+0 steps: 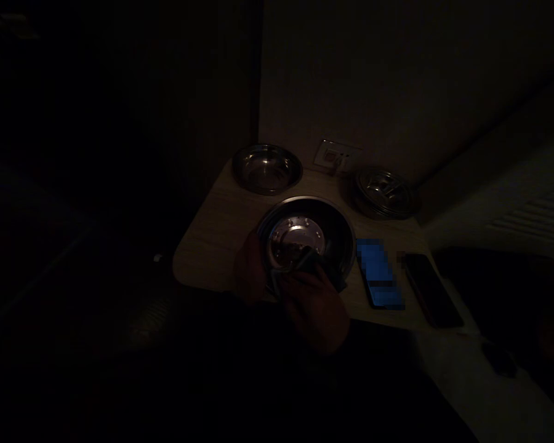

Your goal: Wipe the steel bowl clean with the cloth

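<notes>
Right hand [316, 304] gripping cloth [311, 261] inside bowl [305, 237] at near edge | left hand [249, 271] clasping rim | advice: brace firmly, wipe circularly.

Dim room, pale wooden table [216, 246]

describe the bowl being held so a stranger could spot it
Start at the small wooden table by the wall. The bowl sits at its front edge, between both hands. It is the biggest and nearest of the steel dishes, with a cloth inside.
</notes>
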Demonstrator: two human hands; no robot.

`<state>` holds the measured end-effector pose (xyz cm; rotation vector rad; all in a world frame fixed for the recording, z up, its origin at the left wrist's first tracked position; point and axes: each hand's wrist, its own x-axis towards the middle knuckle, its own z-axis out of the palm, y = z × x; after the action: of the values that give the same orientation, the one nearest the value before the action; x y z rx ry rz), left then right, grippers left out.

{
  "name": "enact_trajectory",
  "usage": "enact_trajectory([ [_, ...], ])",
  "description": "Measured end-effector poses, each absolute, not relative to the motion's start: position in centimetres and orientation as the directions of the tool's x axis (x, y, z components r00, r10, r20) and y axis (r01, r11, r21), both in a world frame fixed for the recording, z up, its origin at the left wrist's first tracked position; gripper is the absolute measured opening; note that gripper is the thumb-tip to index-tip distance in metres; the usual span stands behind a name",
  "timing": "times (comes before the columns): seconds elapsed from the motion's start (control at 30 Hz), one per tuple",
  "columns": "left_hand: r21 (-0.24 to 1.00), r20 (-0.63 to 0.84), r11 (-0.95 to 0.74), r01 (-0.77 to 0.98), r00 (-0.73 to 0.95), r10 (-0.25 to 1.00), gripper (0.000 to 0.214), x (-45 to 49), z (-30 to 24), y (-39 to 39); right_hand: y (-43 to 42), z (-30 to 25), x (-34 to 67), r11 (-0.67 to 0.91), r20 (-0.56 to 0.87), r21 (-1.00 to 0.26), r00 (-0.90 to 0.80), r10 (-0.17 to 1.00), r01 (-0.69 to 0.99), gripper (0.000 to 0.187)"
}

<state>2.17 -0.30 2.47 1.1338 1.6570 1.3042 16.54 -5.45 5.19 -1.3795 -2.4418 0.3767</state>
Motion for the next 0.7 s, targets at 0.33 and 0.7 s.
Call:
enact_trajectory([
  [0.33,0.969,0.01,0.06,0.242,-0.277,0.961,0.041,2.1,3.2,-0.1,-5.6,5.3,16.8,0.477,0.105,-0.388,-0.476,0.873,0.789,0.03],
  [0.7,0.974,-0.032,0.095,0.208,-0.291,0.956,0.048,2.3,3.4,0.0,-6.0,5.1,17.0,0.491,0.15,-0.388,-0.472,0.869,0.78,0.029],
])
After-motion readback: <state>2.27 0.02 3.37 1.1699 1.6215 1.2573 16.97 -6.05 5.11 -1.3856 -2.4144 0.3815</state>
